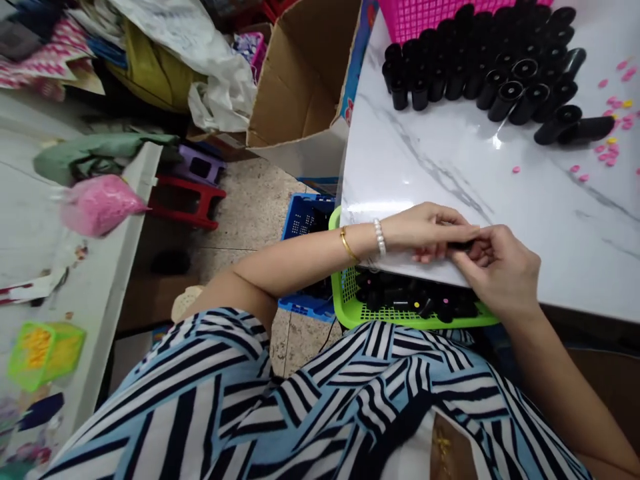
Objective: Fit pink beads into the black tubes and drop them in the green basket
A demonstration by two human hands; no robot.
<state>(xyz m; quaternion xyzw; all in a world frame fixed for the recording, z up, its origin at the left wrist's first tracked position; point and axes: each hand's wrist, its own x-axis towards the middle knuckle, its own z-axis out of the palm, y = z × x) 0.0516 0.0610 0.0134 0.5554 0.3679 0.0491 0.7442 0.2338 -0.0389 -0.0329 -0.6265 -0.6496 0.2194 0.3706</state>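
My left hand (425, 227), with a pearl bracelet and a gold bangle at the wrist, meets my right hand (510, 270) over the front edge of the marble-patterned table (425, 163). Between their closed fingers shows a black plastic piece (461, 246), mostly hidden. Just below the hands, a green basket (345, 303) holds several black cylinders, some with a pink or yellow dot on them. Many more black hollow cylinders (505, 100) stand grouped at the table's back, and a few lie tipped over. Small pink discs (611, 157) and a few yellow ones are scattered at the right.
A pink basket (420, 20) stands behind the cylinders. Left of the table are an open cardboard box (295, 80) and a blue crate (300, 220) on the floor. Farther left, a side table (110, 267) bears a bag of pink pieces (103, 205) and a green basket of yellow pieces (47, 353).
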